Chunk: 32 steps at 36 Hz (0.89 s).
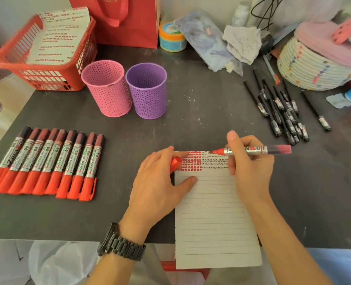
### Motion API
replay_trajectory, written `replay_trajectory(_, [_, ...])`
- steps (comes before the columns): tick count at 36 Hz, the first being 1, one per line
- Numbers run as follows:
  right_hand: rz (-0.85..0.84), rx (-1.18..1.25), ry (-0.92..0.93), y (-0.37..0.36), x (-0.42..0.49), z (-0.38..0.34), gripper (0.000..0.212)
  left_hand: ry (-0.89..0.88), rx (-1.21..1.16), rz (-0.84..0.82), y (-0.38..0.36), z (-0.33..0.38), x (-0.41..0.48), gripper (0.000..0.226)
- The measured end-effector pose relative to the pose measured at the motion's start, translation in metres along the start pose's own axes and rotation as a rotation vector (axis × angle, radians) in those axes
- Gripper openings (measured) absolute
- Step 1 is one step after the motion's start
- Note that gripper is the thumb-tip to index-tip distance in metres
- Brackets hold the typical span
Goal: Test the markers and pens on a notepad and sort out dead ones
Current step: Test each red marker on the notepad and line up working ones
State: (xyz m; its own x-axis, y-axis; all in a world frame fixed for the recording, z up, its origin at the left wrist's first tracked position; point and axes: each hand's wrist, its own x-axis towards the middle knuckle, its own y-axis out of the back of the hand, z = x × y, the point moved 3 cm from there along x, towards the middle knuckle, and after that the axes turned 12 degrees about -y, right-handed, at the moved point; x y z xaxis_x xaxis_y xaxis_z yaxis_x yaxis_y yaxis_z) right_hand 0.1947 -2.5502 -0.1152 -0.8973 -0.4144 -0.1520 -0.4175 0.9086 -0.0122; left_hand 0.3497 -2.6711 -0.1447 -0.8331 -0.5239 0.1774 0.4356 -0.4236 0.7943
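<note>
Head — right hand (250, 171) marker (254, 150), left hand (156, 188) cap (175, 162)

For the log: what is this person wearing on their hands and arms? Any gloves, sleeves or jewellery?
No gloves or rings show on the left hand or the right hand, and both forearms are uncovered, with no sleeves in view. The left wrist carries a black wristwatch with a link bracelet.

Soft, even daylight, faint shadows; wide-angle bending and blur toward the edges
</note>
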Motion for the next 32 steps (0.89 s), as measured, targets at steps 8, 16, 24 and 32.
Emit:
replay_trajectory(8, [-0.156, 0.177, -0.054, 0.005, -0.011, -0.017, 0.025, -0.007, -0.084, -0.01, 0.006, 0.007, -0.001, 0.051])
replay_trajectory(16, [-0.177, 0.3, -0.207, 0.028, -0.049, -0.019, 0.02, 0.052, -0.707, 0.22, 0.036, 0.006, -0.014, 0.042])
replay_trajectory(24, [-0.228, 0.414, -0.406, 0.035, -0.084, -0.004, 0.019, 0.192, -1.003, 0.274, 0.044, 0.004, -0.055, 0.019])
replay_trajectory(32, [-0.308, 0.49, -0.492, 0.029, -0.104, 0.004, 0.025, 0.102, -0.925, 0.272, 0.053, 0.022, -0.078, 0.016])
